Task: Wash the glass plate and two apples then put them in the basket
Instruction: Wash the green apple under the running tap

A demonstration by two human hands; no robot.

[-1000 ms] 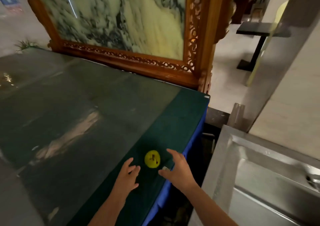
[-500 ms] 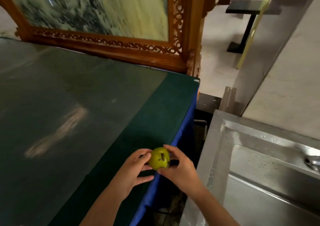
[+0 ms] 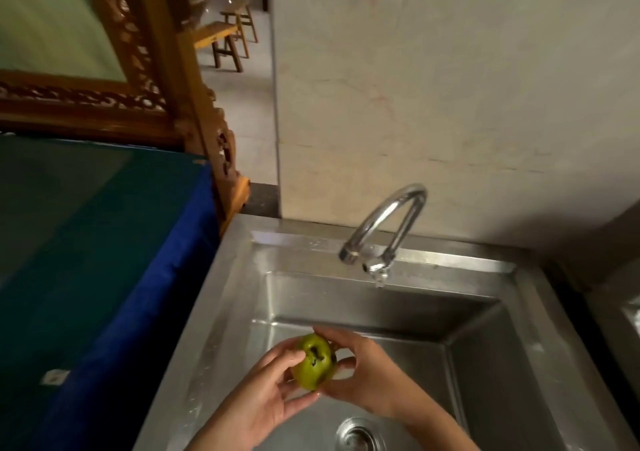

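The apple (image 3: 314, 365) has moved off the green table (image 3: 86, 215), where both hands closed on it half a second ago, and is now over the sink (image 3: 485, 364). The left hand (image 3: 263, 402) and right hand (image 3: 363, 371) pinch it between fingertips, above the basin's near edge and beside the drain (image 3: 356, 436). The tap (image 3: 384, 229) at the far rim shows no stream I can see. To wash well, bring the fruit under the spout, start the water, and rub the dark spots while turning it.

Curved faucet (image 3: 388, 229) over steel sink (image 3: 346, 298), beside green-topped table (image 3: 86, 215).
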